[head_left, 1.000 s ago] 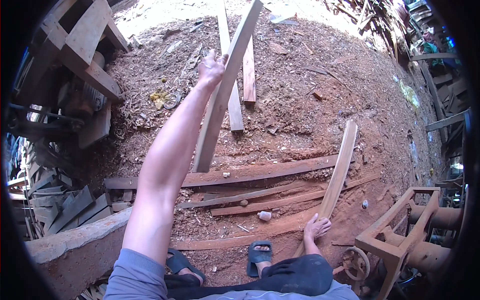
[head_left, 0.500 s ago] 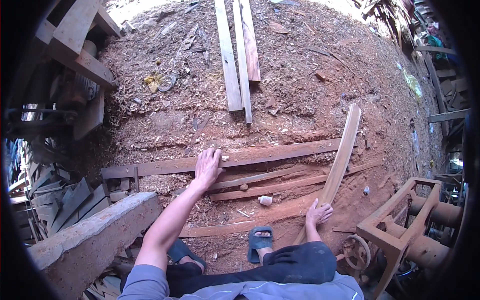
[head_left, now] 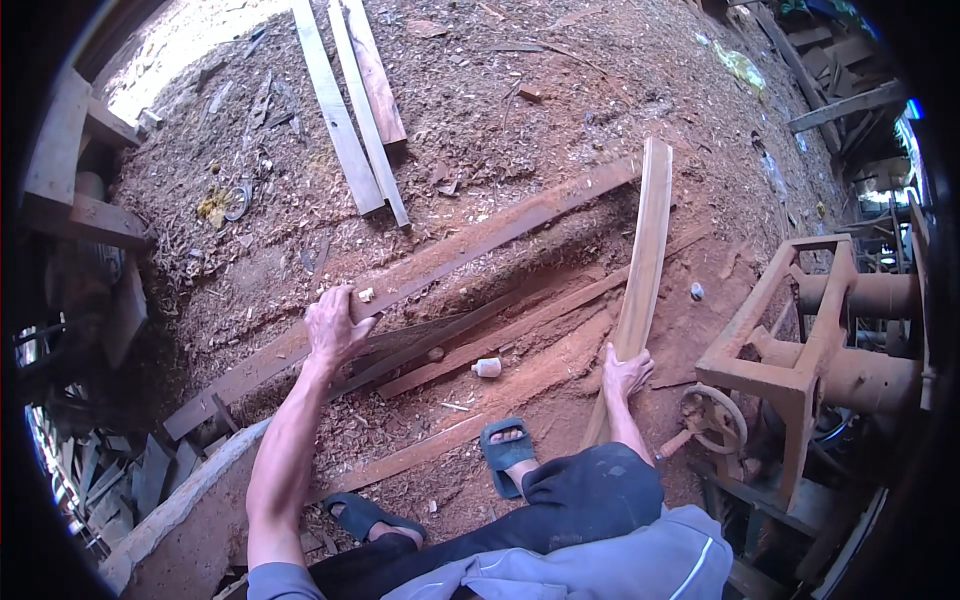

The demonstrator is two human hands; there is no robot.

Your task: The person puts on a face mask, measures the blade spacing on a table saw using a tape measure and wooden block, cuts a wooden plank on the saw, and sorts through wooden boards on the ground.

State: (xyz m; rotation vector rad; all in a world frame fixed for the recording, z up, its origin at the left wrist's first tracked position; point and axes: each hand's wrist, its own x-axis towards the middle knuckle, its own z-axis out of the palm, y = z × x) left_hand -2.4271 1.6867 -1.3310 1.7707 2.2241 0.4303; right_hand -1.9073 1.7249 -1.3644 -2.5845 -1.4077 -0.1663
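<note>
My left hand (head_left: pixel 336 322) lies over the long dark-red wooden beam (head_left: pixel 480 262) on the ground, fingers curled over its far side and thumb spread toward the near side. A small pale wood chip (head_left: pixel 366 295) sits on the beam beside that thumb. Held in my right hand (head_left: pixel 626 373) is a pale brown plank (head_left: pixel 645 240), gripped toward its near end. It slants away from me, and its far part crosses the right end of the beam. My knee hides some of the plank's near end.
A rusty metal frame (head_left: pixel 770 375) with a handwheel (head_left: pixel 715 418) stands at the right. A thick, rough-faced beam (head_left: pixel 190 510) is at the lower left. Three pale boards (head_left: pixel 345 110) lie farther off on wood shavings. A small white bottle (head_left: pixel 487 368) lies near my sandalled feet.
The view has turned, so the ground and timbers slant more, up to the right. Less of the plank's far end reaches past the beam. Both hands keep their holds.
</note>
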